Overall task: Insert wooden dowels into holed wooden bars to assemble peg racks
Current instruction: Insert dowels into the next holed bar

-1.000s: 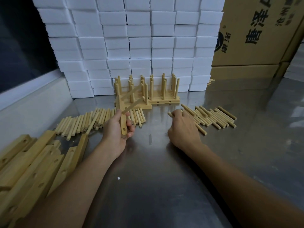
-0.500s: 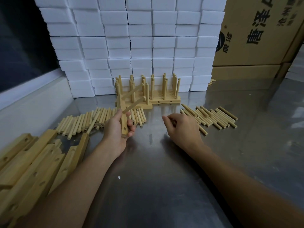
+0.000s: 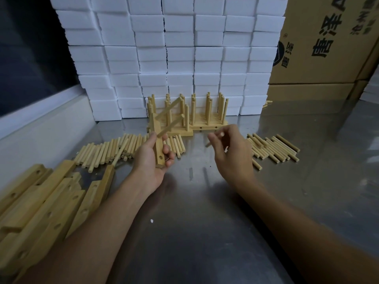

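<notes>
My left hand [image 3: 152, 160] grips a holed wooden bar [image 3: 158, 148] held upright above the metal table. Two dowels [image 3: 171, 120] stick out of the bar toward the upper right, and one empty hole shows near its lower end. My right hand [image 3: 229, 152] hovers to the right of the bar, fingers pinched on a single dowel [image 3: 219, 134], mostly hidden by the fingers. Loose dowels lie in a pile on the left [image 3: 110, 149] and another on the right [image 3: 274, 149].
Finished peg racks [image 3: 205, 115] stand at the back centre against a wall of white foam blocks [image 3: 174, 54]. Spare holed bars [image 3: 47, 203] are heaped at the left front. Cardboard boxes [image 3: 328, 44] fill the back right. The steel table [image 3: 205, 222] reflects light.
My right hand has left the right dowel pile, lifted with one dowel pinched in its fingers, and moved left toward the bar. The left hand keeps the bar nearly still.
</notes>
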